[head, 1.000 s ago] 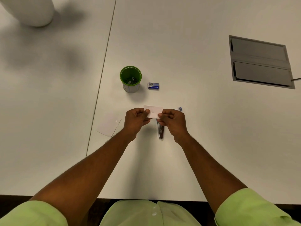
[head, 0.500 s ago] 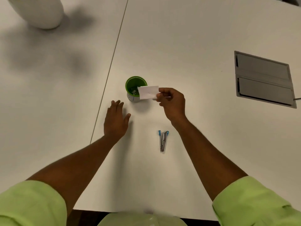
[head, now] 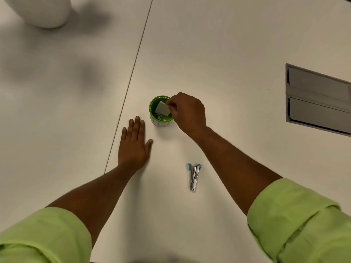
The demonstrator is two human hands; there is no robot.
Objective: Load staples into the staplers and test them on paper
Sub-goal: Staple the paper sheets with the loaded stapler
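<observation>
We have our right hand point(head: 187, 112) pinching a small slip of paper point(head: 163, 108) at its right edge, thumb and forefinger together on it, and the slip hangs tilted inside the mouth of the green cup point(head: 154, 103), its lower part already below the rim. Our left hand point(head: 133, 144) lies flat on the desk point(head: 218, 54), fingers straight and together, holding nothing, just near and left of the cup and not touching it. The stapler point(head: 194, 176) lies alone on the desk, nearer to us and to the right of the cup, well apart from both hands; its long axis runs near to far, with the blue-tipped ends pointing away from us and spread a little, so it looks partly open. It sits beneath the line of our right forearm, so we judge the right hand the better placed to take it: once the paper drops, that grip only has to draw back toward us and come down on the body from above, across the narrow width. The left hand would have to cross rightward to reach it. Whether staples are loaded we cannot tell from here; small pale bits lie in the bottom of the cup, too small to name.
</observation>
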